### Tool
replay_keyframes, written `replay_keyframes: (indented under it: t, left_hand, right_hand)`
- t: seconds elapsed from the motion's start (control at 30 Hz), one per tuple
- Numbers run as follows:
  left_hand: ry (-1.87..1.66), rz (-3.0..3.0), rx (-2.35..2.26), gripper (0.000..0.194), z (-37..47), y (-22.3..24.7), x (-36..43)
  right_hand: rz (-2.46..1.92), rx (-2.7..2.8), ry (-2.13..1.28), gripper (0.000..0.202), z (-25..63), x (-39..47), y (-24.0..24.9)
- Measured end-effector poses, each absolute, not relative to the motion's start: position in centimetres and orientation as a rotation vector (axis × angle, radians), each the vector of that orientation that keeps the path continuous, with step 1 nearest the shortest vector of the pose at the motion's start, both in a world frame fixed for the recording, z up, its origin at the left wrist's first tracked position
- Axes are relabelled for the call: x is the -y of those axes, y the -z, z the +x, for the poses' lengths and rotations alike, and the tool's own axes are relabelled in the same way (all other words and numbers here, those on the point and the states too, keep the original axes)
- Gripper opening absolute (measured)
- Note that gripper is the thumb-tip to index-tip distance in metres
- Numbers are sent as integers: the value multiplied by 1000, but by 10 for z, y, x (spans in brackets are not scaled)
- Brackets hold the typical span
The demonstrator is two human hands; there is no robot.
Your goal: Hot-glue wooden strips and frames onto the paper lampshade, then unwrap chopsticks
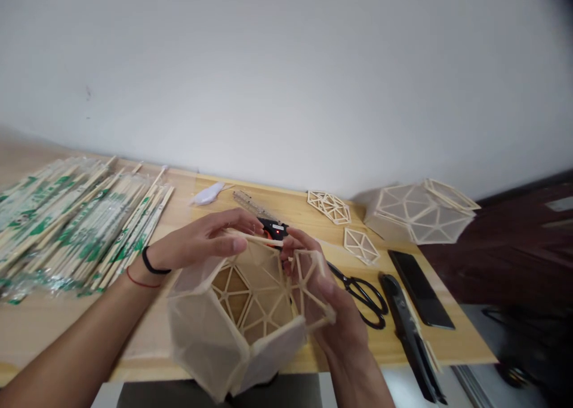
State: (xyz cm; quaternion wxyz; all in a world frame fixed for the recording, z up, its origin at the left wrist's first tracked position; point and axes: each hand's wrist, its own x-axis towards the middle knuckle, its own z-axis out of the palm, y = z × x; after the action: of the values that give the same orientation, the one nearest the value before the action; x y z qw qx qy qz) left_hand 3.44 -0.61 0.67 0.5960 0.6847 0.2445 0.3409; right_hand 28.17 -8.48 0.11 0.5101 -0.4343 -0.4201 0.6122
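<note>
A many-sided, lantern-like shell [206, 330] of pale sticks and whitish sheet stands open-topped at the table's front edge. My left hand [219, 238] grips its upper rim, thumb on the near side and fingers over the far side. In my right hand [340, 312] is a small stick panel [303, 291] with spokes meeting at its centre, held against the shell's right side. Whether the two are joined there cannot be made out. Behind the shell lies a black glue gun [274, 229] with a red light, partly hidden by my fingers.
Plastic-wrapped chopsticks [89, 217] cover the table's left side. At the back are a white bag [208, 193] and loose stick panels [329, 206]. On the right lie black scissors [364, 297], a long black-handled cutter [409, 336], a phone [421, 288] and another finished-looking shell [416, 214].
</note>
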Motion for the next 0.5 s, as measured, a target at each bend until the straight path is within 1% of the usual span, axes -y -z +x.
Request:
replay_keyframes:
  t: [0.13, 0.27, 0.4, 0.5]
  left_hand:
    - [-800, 1582, -575, 50, 36, -7, 6]
    - [-791, 1597, -580, 51, 36, -7, 6]
    - [-779, 1592, -591, 52, 37, -8, 7]
    - [-757, 1582, -606, 51, 37, -10, 7]
  right_hand:
    - [-1086, 1091, -1408, 68, 283, 95, 7]
    - [-1112, 1264, -1357, 63, 283, 99, 14]
    - [-1149, 1385, -1260, 52, 282, 102, 14]
    - [-1176, 1483, -1231, 51, 284, 104, 15]
